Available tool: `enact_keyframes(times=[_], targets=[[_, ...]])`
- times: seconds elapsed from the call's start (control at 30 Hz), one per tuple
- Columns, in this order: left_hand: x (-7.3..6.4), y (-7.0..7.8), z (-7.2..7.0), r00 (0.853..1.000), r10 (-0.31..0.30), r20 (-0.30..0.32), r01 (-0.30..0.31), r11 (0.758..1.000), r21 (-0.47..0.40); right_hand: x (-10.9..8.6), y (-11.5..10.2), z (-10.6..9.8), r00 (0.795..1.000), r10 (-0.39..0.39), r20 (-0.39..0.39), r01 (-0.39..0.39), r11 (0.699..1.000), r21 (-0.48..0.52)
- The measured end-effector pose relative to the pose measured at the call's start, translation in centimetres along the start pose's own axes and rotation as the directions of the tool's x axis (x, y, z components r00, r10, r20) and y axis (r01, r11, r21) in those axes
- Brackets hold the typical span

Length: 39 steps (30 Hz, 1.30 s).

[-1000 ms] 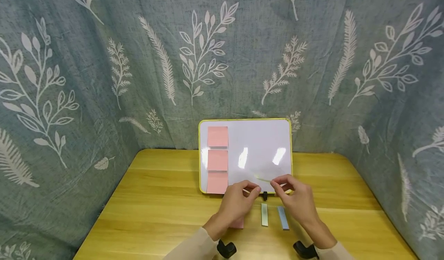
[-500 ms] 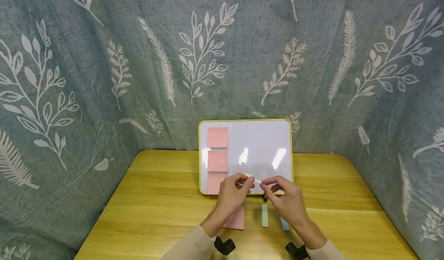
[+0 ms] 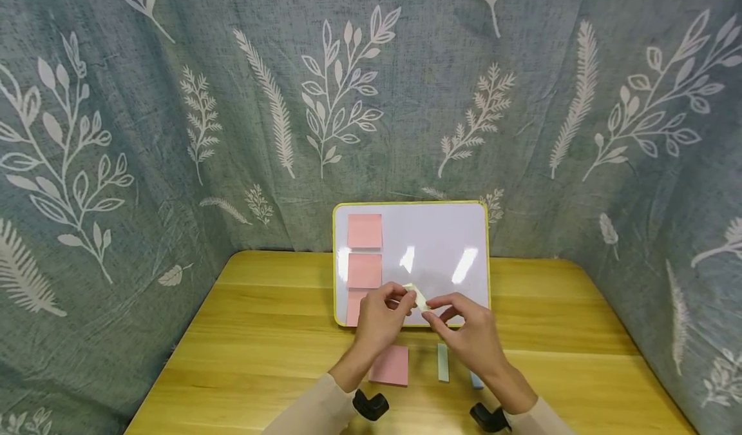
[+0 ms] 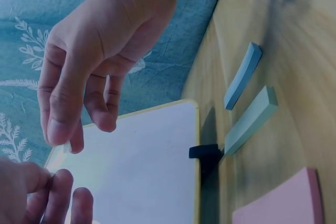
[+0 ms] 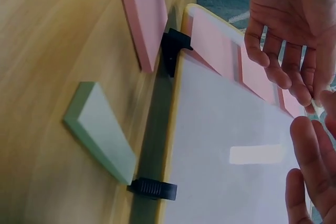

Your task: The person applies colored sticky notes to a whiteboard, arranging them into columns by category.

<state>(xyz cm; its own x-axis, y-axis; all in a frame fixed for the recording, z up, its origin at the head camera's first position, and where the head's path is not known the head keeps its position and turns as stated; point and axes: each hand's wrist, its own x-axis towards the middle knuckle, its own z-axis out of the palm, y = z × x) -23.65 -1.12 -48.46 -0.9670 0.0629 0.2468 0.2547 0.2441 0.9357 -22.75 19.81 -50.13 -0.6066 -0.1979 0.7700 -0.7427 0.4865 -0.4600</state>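
Note:
A thin, pale yellow-green sticky flag (image 3: 418, 296) is held up in front of the whiteboard (image 3: 435, 241), slanting down from left to right. My left hand (image 3: 379, 316) pinches its upper end between thumb and fingers. At the lower end, thumb and index finger of my right hand (image 3: 466, 332) pinch it. In the right wrist view only a sliver of the flag shows between the hands. Below them on the table lie a pink sticky note pad (image 3: 390, 365), a green flag pad (image 3: 443, 362) and a blue flag pad (image 3: 476, 380), partly covered by my right hand.
Pink sticky notes (image 3: 364, 231) run down the board's left side, the lowest partly behind my left hand. Black clips (image 4: 205, 151) support the board's lower edge on the wooden table (image 3: 261, 332). A patterned curtain (image 3: 406, 100) surrounds the table's back and sides.
Both hands have moved left together, drawing closer. The flag has turned from edge-on to showing its face. More of the pink pad shows; the blue pad is now mostly covered.

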Motion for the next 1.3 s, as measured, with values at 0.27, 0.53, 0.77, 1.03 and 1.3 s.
enact_keyframes(times=[0.27,0.53,0.77,1.03,1.3], targets=[[0.9,0.5,-0.8,0.996,0.084,-0.003,-0.083,0.994,0.067,1.2,-0.1,0.6,0.988,0.156,0.008,-0.156,0.988,-0.019],[2.0,0.9,-1.8,0.990,0.138,-0.003,-0.136,0.983,0.123,2.5,-0.3,1.7,0.933,0.351,0.086,-0.354,0.935,0.026],[2.9,1.2,-2.4,0.990,0.142,-0.011,-0.139,0.979,0.151,3.5,-0.5,2.4,0.881,0.461,0.110,-0.472,0.872,0.126],[4.3,1.8,-3.5,0.982,0.189,-0.023,-0.182,0.965,0.190,4.6,-0.3,2.9,0.861,0.499,0.103,-0.508,0.833,0.218],[6.8,2.9,-5.2,0.953,0.294,-0.075,-0.265,0.926,0.268,6.4,0.2,3.5,0.776,0.621,0.106,-0.620,0.721,0.309]])
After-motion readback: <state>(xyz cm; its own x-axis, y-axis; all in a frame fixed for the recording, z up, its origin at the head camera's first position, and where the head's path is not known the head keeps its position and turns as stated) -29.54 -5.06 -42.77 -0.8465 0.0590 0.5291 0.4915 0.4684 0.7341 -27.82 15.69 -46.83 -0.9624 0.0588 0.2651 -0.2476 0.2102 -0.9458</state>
